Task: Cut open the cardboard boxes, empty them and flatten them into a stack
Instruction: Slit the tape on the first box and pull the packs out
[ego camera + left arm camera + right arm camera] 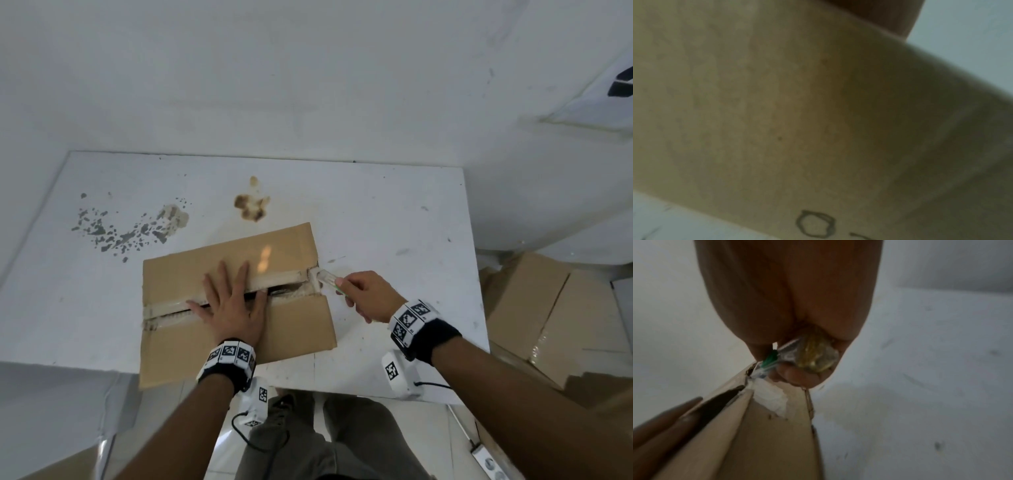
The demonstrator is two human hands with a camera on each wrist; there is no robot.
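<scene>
**Head view: box pinned flat, cutter at the seam's right end**

Left wrist view shows the only writing: a hand-drawn ring like an "O" or "0" in dark marker on the box's brown side, with a further stroke cut off by the frame edge. No brand or printed label can be read anywhere.

A cardboard box [236, 301] lies on the white, stained counter [394, 212], near its front edge, one corner overhanging. The taped centre seam [284, 277] is split, a dark gap showing between the two top flaps. The left hand [231, 306] lies flat across that seam, fingers spread and straight, pressing the flaps down. The right hand [371, 294] is just off the box's right edge, fingers curled round a clear cutter [797, 356] with a green part, its tip touching the torn white tape at the seam's right end.

More cardboard boxes [548, 308] sit on the floor to the right of the counter.
</scene>
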